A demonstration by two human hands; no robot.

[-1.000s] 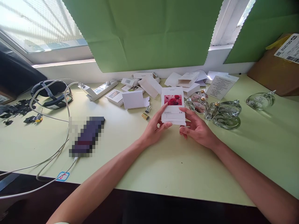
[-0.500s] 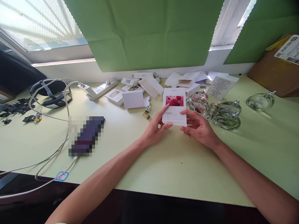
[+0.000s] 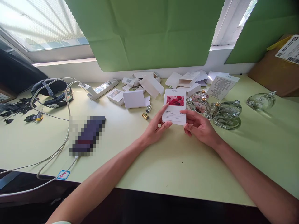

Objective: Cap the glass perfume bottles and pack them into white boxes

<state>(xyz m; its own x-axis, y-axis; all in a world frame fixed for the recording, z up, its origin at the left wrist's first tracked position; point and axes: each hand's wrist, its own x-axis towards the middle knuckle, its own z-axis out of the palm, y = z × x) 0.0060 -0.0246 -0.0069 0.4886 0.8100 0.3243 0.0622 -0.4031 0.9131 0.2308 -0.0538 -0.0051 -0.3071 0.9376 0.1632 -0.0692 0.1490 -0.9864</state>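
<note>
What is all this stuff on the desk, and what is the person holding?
rose box: one, white with red roses, held at table centre
glass bottles: at least five, clear, right of the box
cartons: several, white, scattered at the back
leaflet: one, white, back right
caps: two, gold and silver, left of the box
power strip: one, white, back left
cables: a few, grey, left side
headset: one, black, far left
cardboard box: one, brown, far right
table: one, pale green
left hand: on the box's left edge
right hand: on its right edge
</note>
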